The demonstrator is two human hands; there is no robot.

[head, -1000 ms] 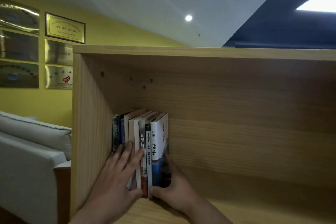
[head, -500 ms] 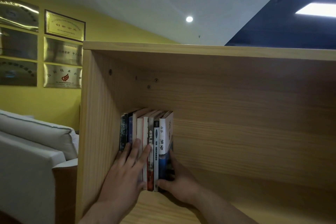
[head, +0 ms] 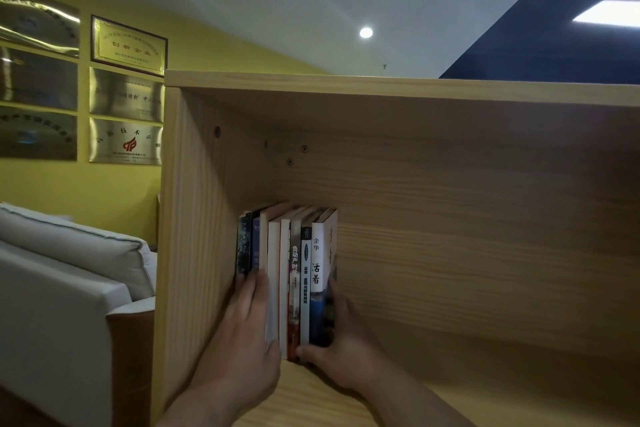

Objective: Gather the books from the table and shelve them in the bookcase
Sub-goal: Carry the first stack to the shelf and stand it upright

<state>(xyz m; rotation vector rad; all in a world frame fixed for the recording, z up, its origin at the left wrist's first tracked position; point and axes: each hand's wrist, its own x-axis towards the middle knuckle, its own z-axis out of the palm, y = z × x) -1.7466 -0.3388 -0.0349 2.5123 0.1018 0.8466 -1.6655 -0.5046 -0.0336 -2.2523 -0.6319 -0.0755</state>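
Several books (head: 294,274) stand upright, spines outward, packed into the left end of a pale wooden bookcase (head: 450,218) compartment, the outermost dark spine close to the left side panel (head: 194,218). The left hand (head: 242,340) lies flat against the left-hand spines, fingers together and extended. The right hand (head: 343,347) cups the white-and-blue book (head: 320,281) at the row's right end, thumb at its lower front edge, fingers pressed along its cover. Rightward, the shelf board (head: 485,402) runs bare. Beyond the side panel sit a grey sofa (head: 69,281) and brass plaques (head: 128,45) on a yellow wall.
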